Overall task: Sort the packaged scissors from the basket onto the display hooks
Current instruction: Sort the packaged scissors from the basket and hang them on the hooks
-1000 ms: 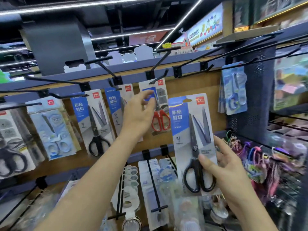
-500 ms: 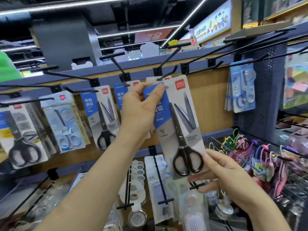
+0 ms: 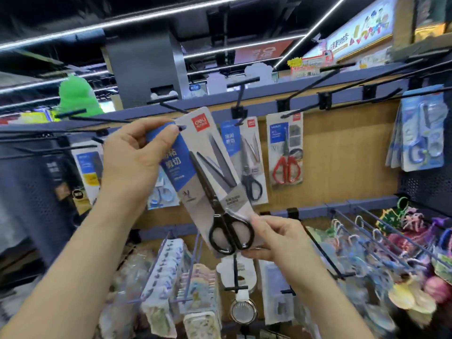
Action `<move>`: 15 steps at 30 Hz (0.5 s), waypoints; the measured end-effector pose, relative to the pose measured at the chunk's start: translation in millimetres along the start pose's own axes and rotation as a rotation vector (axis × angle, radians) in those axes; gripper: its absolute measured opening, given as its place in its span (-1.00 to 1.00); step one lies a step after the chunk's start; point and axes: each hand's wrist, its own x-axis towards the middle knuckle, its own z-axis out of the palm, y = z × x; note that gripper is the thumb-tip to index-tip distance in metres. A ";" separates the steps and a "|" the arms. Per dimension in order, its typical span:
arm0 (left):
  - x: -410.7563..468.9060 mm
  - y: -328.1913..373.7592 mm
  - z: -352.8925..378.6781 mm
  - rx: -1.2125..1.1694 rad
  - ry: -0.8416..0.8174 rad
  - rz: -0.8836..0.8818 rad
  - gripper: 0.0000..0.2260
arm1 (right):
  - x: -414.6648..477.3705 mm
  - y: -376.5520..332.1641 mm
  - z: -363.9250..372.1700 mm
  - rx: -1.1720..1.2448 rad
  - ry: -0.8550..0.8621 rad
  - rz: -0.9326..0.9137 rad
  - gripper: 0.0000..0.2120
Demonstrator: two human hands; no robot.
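While the left hand [image 3: 137, 155] pinches the top left corner of the packaged scissors [image 3: 212, 182] between thumb and fingertips, and the right hand [image 3: 276, 241] clasps the bottom edge beside the black handles, the card hangs in the air in front of the shelf, on no hook yet. This two-ended hold seems meant to steer it: the upper hand sits right by the hang hole [image 3: 182, 128] to aim it, and the lower one keeps the long card from swinging. The top leans left, just under a black hook [image 3: 171, 107] on the upper rail, probably the one intended, though whether that hook already carries stock is hidden by the hand. Compared with half a second ago, the card has swung from nearly upright to a clear tilt and has travelled left, uncovering the dark-handled pack [image 3: 247, 162] and the red-handled pack [image 3: 285, 152] it was covering; both hands keep the same grips, and the basket is out of view
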 end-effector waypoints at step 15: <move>40.0 4.0 -18.5 0.160 -0.244 -0.199 -0.92 | 12.6 13.2 43.5 0.081 0.060 0.095 -0.68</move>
